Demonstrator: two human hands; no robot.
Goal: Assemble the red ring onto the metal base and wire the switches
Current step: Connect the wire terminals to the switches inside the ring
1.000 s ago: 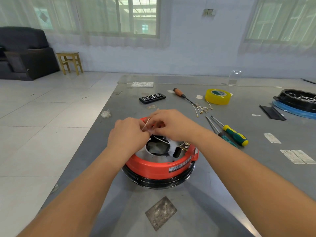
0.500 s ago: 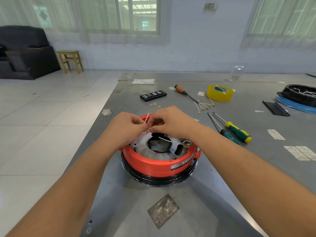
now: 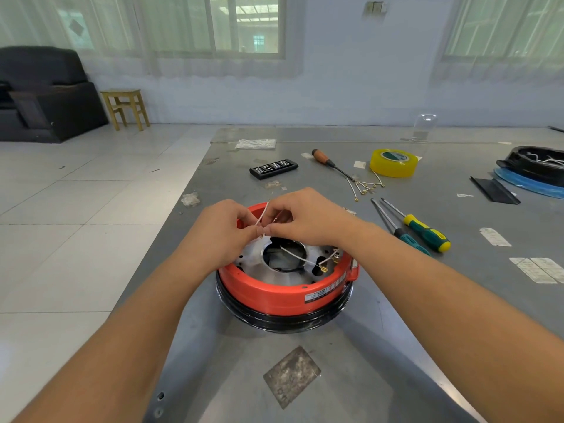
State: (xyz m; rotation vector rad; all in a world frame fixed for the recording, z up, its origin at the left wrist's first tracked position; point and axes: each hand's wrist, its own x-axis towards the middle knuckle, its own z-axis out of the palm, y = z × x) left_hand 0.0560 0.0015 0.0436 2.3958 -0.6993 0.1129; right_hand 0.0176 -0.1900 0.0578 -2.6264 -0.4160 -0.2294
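Since a second ago both hands have lifted slightly off the plate and drawn together, and the short white wire between them now stands more upright; the assembly itself has not shifted.

A grey metal table [image 3: 396,346] fills the lower and right of the view, with tiled floor to the left. Near its middle sits the red ring [image 3: 274,296], already seated around the silver metal base [image 3: 253,254] and resting on a black rim below. Both forearms reach in from the bottom corners and meet above the far side of the ring.

The left hand [image 3: 218,236] has its fingers curled, pinching the lower end of the white wire [image 3: 262,215]. The right hand [image 3: 308,219] is likewise curled, fingertips touching the left's at the same spot. The wire's long axis runs up and slightly right from the pinch. A second white wire [image 3: 300,257] lies across the central opening toward the brass switch terminals [image 3: 328,262] at the ring's right inner edge.

Those terminals lie toward the viewer and to the right of the pinch, beneath the right wrist, so the right hand looks nearer for the coming connection.

Further right lie two screwdrivers [image 3: 418,232], loose wires [image 3: 366,186] and a yellow tape roll [image 3: 393,163].
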